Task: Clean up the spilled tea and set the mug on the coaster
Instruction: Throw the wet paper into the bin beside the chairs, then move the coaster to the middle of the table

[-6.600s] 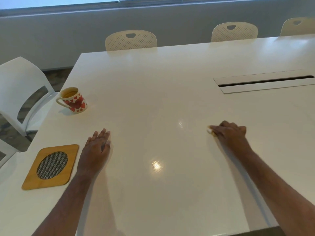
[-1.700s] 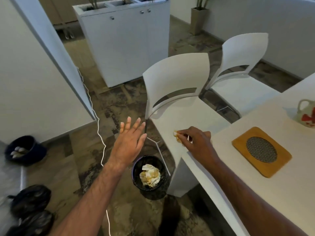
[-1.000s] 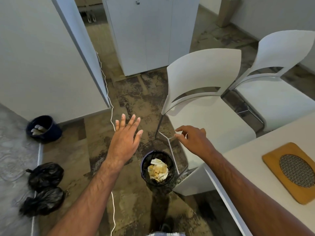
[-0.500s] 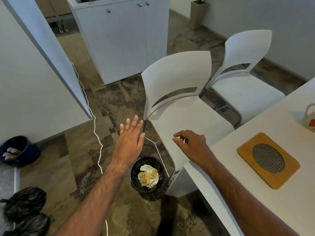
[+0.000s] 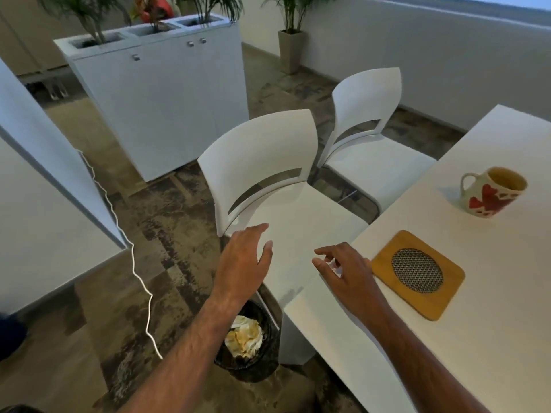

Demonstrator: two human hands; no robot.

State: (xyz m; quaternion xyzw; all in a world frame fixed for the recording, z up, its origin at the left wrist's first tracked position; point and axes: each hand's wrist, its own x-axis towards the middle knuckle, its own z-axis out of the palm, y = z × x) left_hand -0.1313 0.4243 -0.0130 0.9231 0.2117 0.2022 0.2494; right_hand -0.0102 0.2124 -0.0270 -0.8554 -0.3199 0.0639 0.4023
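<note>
On the table (image 5: pixel 492 338), heart-printed mug (image 5: pixel 493 191) sits beyond coaster (image 5: pixel 418 273) (wood, mesh centre); both hands' fingers (image 5: pixel 262 234) loose, empty

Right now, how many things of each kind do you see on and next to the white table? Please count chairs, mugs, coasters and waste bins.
Chairs: 2, the near chair and the far chair
Mugs: 1, the heart mug
Coasters: 1, the wooden coaster
Waste bins: 1, the black bin holding crumpled tissue
Total: 5

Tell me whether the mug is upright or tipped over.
Upright. The mug stands on its base on the table, rim up, handle to the side, apart from the coaster.
</note>
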